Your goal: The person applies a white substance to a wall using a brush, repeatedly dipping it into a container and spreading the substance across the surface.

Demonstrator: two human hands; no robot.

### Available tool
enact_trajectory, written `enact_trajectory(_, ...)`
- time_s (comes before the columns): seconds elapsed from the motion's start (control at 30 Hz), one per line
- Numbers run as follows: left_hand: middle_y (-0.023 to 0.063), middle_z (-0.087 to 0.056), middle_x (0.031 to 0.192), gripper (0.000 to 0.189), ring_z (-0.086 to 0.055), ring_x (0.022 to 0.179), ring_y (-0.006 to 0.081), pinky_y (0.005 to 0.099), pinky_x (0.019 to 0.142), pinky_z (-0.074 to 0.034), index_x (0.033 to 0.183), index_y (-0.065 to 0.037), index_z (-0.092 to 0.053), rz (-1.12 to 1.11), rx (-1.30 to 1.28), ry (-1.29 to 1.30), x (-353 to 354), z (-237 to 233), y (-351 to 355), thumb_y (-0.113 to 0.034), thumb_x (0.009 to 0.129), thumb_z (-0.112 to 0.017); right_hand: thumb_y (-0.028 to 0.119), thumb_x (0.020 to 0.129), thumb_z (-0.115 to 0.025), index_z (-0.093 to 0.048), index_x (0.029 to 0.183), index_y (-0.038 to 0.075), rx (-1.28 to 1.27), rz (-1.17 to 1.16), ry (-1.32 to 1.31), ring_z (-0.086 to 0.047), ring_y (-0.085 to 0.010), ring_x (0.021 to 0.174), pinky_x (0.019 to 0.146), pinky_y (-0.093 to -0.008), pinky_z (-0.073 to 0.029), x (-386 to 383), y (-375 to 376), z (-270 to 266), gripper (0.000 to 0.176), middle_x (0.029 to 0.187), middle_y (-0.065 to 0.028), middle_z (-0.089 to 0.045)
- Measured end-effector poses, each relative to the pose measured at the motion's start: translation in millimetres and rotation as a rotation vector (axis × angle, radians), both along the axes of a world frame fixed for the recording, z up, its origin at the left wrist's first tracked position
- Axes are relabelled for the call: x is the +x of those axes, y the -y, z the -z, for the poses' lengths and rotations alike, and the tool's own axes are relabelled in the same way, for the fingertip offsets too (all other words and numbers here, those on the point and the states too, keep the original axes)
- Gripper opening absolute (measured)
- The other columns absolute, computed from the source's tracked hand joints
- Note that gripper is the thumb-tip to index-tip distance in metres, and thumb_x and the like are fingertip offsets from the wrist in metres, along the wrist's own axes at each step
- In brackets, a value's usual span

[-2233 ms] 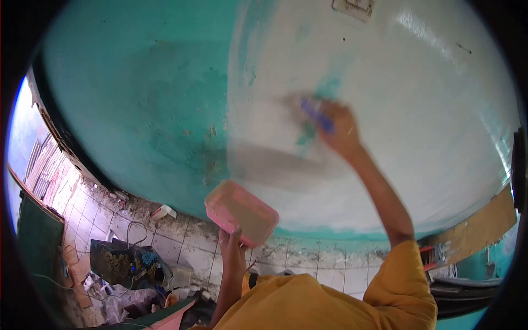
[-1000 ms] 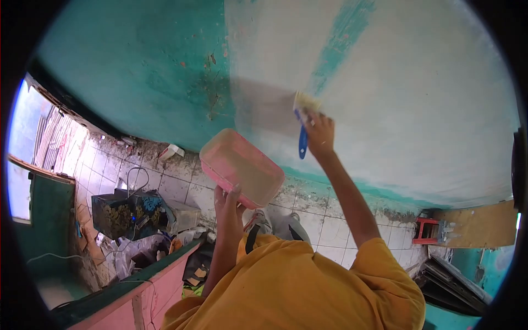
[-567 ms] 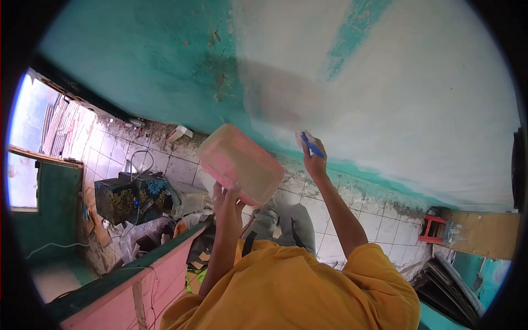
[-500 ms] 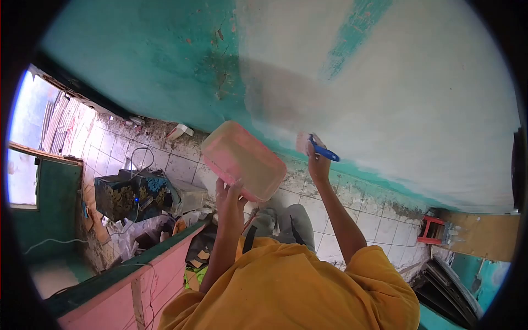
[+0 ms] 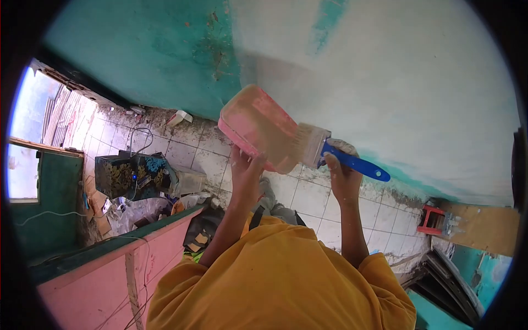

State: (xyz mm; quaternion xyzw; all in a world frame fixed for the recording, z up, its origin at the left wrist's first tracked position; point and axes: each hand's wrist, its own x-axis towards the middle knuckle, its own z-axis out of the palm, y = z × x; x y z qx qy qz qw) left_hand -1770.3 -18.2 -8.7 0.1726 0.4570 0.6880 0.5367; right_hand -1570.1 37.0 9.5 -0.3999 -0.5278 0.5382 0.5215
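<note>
My left hand [image 5: 246, 171] grips the near edge of a pink plastic tub [image 5: 237, 138], tilted in front of the wall. Greyish-beige paint coats the inside of the tub. In my right hand [image 5: 345, 173] is a wide paintbrush [image 5: 355, 161] with a blue handle, my fingers closed round it near the ferrule. Its bristles point left and overlap the tub's right rim in this view. Beyond both, the wall [image 5: 396, 82] carries a pale coat on the right and bare green on the left, with a green streak showing at the top.
A dark patterned box [image 5: 132, 177] stands on the tiled floor at left, beside plastic bags [image 5: 140, 212]. A pink partition [image 5: 93, 291] with a green top edge runs at lower left. A red stool [image 5: 430, 219] lies at right, near dark stacked panels [image 5: 445, 286].
The paintbrush has come away from the wall and swung round, bristles now at the tub. My left hand has lifted the tub up and to the right.
</note>
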Motion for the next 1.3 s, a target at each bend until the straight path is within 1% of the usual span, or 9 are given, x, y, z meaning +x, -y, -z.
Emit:
enact_trajectory(0.13,0.0146,-0.045,0.135,0.065,-0.047,0.127,0.0235,0.0377,0.101,-0.046,0.142,-0.003,-0.025,0.088,0.026,-0.081,20,-11,22,-0.005,0.086,-0.060,0.003,0.085,-0.072,-0.062,0.108,-0.001,0.161,-0.009,0.404,-0.062,-0.0139,0.092,0.081,-0.0276,-0.050,15,31,-14,0.026,0.104,-0.0083,-0.066)
enact_trajectory(0.37,0.0149,-0.041,0.141,0.074,-0.042,0.133,0.0260,0.0417,0.108,-0.039,0.145,-0.005,-0.022,0.170,0.190,-0.115,48,-20,62,-0.001,0.084,-0.064,0.007,0.086,-0.072,-0.065,0.102,0.000,0.445,0.082,0.679,-0.064,-0.0181,0.088,0.079,-0.0298,-0.050,30,67,-25,0.019,0.097,-0.0107,-0.067)
enact_trajectory(0.4,0.0148,-0.041,0.141,0.074,-0.042,0.133,0.0259,0.0416,0.108,-0.039,0.145,-0.005,-0.022,0.167,0.189,-0.110,50,-22,67,-0.001,0.084,-0.064,0.007,0.086,-0.072,-0.065,0.102,0.000,0.445,0.082,0.672,-0.064,-0.0181,0.088,0.079,-0.0298,-0.050,31,71,-24,0.019,0.097,-0.0107,-0.067)
enact_trajectory(0.47,0.0147,-0.041,0.140,0.073,-0.042,0.132,0.0258,0.0414,0.107,-0.040,0.145,-0.005,-0.022,0.165,0.173,-0.110,49,-21,75,-0.001,0.085,-0.063,0.017,0.084,-0.074,-0.069,0.098,0.005,0.327,0.215,0.536,-0.057,-0.0165,0.067,0.061,-0.0293,-0.044,32,81,-19,0.018,0.087,-0.0087,-0.068)
enact_trajectory(0.63,0.0151,-0.041,0.139,0.068,-0.045,0.129,0.0250,0.0403,0.104,-0.043,0.144,-0.004,-0.023,0.164,0.079,-0.081,40,-12,85,-0.002,0.088,-0.060,0.009,0.087,-0.068,-0.067,0.089,-0.001,0.202,0.338,0.398,-0.051,-0.0111,0.055,0.054,-0.0265,-0.040,30,92,-17,0.010,0.069,-0.0057,-0.063)
enact_trajectory(0.7,0.0153,-0.046,0.130,0.063,-0.048,0.124,0.0225,0.0355,0.097,-0.049,0.138,0.001,-0.024,0.136,0.004,-0.031,37,-8,85,-0.002,0.088,-0.064,0.008,0.088,-0.067,-0.067,0.089,-0.001,0.245,0.341,0.458,-0.051,-0.0108,0.055,0.054,-0.0265,-0.041,29,90,-12,0.009,0.067,-0.0054,-0.063)
enact_trajectory(0.97,0.0152,-0.047,0.128,0.061,-0.052,0.119,0.0221,0.0348,0.096,-0.050,0.134,0.003,-0.028,0.187,-0.035,-0.050,3,-10,67,-0.005,0.087,-0.067,0.008,0.089,-0.063,-0.067,0.093,0.000,0.206,0.373,0.526,-0.055,-0.0107,0.058,0.056,-0.0264,-0.043,4,61,-12,0.010,0.070,-0.0054,-0.064)
enact_trajectory(1.13,0.0159,-0.047,0.128,0.063,-0.053,0.119,0.0228,0.0345,0.095,-0.051,0.134,0.003,-0.028,0.220,-0.027,-0.060,-51,-13,32,-0.005,0.086,-0.068,0.007,0.090,-0.062,-0.065,0.105,-0.001,0.268,0.298,0.521,-0.059,-0.0106,0.063,0.060,-0.0254,-0.047,-39,23,-15,0.017,0.077,-0.0069,-0.066)
enact_trajectory(1.3,0.0171,-0.048,0.126,0.067,-0.055,0.116,0.0252,0.0356,0.092,-0.053,0.134,0.004,-0.028,0.205,-0.009,-0.192,-111,-14,-1,-0.007,0.083,-0.071,0.006,0.091,-0.061,-0.065,0.105,-0.001,0.370,0.264,0.516,-0.059,-0.0097,0.065,0.060,-0.0246,-0.047,-100,-13,-19,0.016,0.079,-0.0069,-0.066)
